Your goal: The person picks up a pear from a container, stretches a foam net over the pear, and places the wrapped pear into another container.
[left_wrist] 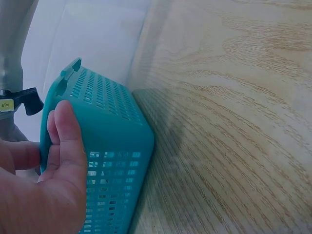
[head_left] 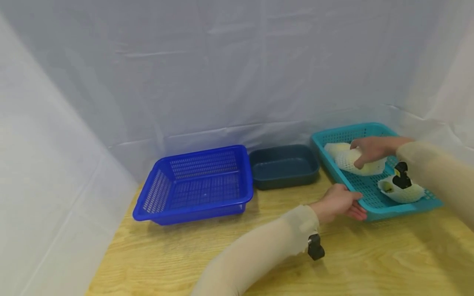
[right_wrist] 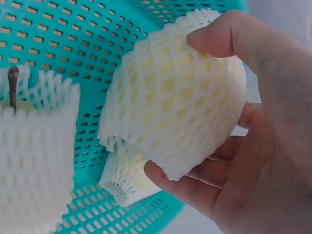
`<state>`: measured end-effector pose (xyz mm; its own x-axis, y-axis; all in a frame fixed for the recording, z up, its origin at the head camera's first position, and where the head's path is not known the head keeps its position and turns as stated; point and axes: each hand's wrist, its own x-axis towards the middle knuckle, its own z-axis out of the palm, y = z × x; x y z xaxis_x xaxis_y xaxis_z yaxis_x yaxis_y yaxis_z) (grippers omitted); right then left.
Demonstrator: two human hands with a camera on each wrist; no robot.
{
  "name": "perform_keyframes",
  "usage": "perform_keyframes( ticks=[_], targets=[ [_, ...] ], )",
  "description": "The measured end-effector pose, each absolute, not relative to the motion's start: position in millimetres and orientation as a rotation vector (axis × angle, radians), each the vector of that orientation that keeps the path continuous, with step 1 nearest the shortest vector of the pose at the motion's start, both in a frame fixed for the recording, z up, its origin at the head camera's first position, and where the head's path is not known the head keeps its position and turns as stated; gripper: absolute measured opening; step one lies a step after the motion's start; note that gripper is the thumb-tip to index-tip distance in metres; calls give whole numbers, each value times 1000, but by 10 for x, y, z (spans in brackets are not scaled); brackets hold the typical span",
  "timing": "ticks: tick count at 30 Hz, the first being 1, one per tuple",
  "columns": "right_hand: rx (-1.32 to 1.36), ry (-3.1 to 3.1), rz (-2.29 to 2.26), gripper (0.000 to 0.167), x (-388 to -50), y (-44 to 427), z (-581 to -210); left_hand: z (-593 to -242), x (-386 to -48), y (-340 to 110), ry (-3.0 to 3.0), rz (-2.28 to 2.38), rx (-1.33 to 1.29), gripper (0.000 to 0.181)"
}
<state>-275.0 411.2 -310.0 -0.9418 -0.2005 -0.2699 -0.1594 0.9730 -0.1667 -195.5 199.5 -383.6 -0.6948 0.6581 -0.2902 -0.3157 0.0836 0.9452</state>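
A teal perforated basket (head_left: 335, 170) stands at the right of the table, with pears in white foam nets inside. My left hand (head_left: 340, 202) pinches the rim at its near left corner; in the left wrist view the thumb is on one side of the rim (left_wrist: 45, 131) and fingers on the other. Over the basket, my right hand (head_left: 375, 149) grips a netted pear (right_wrist: 170, 97), thumb on one side and fingers around the other. Another netted pear (right_wrist: 126, 175) lies partly hidden behind it. A third pear (right_wrist: 34, 156), its stem showing, sits nearer the basket's front.
A dark blue-green dish (head_left: 283, 179) stands left of the teal basket. Farther left is a blue perforated basket (head_left: 192, 209) with nothing in it. White sheeting (head_left: 222, 74) hangs behind and at the sides of the wooden table (head_left: 155, 255).
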Motion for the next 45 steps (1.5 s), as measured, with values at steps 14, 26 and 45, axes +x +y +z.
perform_keyframes(
  ticks=[14, 26, 45],
  targets=[
    [-281, 2656, -145, 78, -2777, 3982, -3366, -3836, -1945, 2001, 1688, 1677, 384, 28],
    [-295, 2684, -199, 83, -2689, 4034, -3403, -3808, -1933, 2021, 1648, 1661, 380, 26],
    [-510, 2873, -159, 73, -2468, 3821, -3153, -3809, -2007, 1782, 1913, 1612, 427, 29]
  ],
)
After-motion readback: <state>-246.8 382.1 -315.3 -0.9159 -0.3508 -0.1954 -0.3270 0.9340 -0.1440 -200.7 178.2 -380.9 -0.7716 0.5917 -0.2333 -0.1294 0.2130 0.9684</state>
